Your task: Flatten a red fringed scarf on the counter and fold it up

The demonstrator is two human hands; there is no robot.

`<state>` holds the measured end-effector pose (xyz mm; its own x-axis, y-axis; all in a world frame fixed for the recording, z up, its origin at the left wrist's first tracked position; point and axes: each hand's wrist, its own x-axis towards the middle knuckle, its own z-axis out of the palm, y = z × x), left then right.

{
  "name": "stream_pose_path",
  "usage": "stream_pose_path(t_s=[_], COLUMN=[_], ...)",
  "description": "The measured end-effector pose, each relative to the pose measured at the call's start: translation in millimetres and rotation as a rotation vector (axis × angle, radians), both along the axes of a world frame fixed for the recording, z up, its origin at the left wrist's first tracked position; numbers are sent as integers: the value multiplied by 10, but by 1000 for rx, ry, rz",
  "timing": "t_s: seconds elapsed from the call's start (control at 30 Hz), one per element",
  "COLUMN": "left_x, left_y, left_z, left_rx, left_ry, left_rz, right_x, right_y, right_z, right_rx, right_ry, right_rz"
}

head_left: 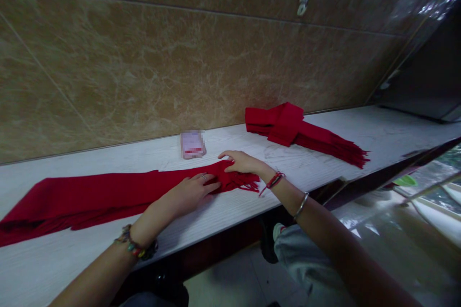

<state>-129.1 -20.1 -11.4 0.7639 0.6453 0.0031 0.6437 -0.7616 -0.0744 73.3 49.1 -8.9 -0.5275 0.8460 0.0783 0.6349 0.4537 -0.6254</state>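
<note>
- I see the tan marble-look wall [144,72] filling the top of my view, with the white wood-grain counter [360,134] set against its foot.
- The long red scarf [90,199] lies flat on that counter. Its long axis runs along the counter from far left to the middle, nearly parallel to the wall. Its fringed end [247,183] sits at the middle, directly under my hands.
- A second red scarf, folded into a bundle [288,127], lies well apart to the right, close to the wall, with its tassels pointing right.
- My left hand [190,192] rests palm down on the long scarf just left of the fringe. The fingers are stretched out flat and not gripping anything.
- My right hand [241,162] is also flat and uncurled, with its fingertips on the scarf's far edge at that same end. It is the hand nearer the fringe, so most of the cloth's length stretches away to the left of both hands.
- A small pinkish pack [192,144], too blurred to read, stands just beyond the scarf near the wall.
- A beaded bracelet [137,247] is on the left wrist; a red string [272,181] and a metal bangle [301,205] are on the right.
</note>
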Motion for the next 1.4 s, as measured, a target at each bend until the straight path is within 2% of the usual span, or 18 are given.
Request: stream_pose_path(t_s=[0.1, 0.17, 0.33, 0.43, 0.6, 0.7, 0.77, 0.87, 0.9, 0.97, 1.03, 1.13, 1.27, 1.33, 1.4], left_x=[-41, -47, 7, 48, 68, 46, 27, 11, 10, 11, 13, 12, 7, 12, 22], left_y=[0, -5, -17, -40, -39, 38, 104, 171, 178, 176, 168, 175, 199, 198, 187], left_z=[55, 93, 64, 9, 40, 68, 46, -49, -87, -151, -185, -184, -165, -165, -168], left_rx=[-37, -34, -1, -50, -105, -130, -134, -90, -72, -70, -106, -146, -156, -145, -129], left_ry=[-20, -12, 26, 42, 13, -50, -96, -130, -127, -107, -76, -39, -23, -29, -37], left_rz=[19, 33, 40, 76, 129, 120, 120, 160, 178, 201, 206, 214, 214, 212, 213], right_x=[3, 7, 0, 29, 218, 298, 285, 208, 189, 200, 299, 597, 963, 951, 775], right_y=[-17, -11, 16, 14, 25, -20, -107, -277, -325, -380, -370, -269, -190, -236, -316], right_z=[42, 42, -28, -26, 101, 196, 234, 207, 175, 94, 15, -34, 99, 215, 289], right_rx=[-147, -184, 18, 55, 276, 433, 497, 476, 463, 465, 484, 450, 360, 406, 479], right_ry=[93, 112, -38, -122, -304, -299, -224, -198, -232, -327, -397, -449, -532, -422, -240], right_rz=[32, 54, 2, -27, -44, -55, 94, 420, 481, 518, 498, 428, 241, 202, 229])
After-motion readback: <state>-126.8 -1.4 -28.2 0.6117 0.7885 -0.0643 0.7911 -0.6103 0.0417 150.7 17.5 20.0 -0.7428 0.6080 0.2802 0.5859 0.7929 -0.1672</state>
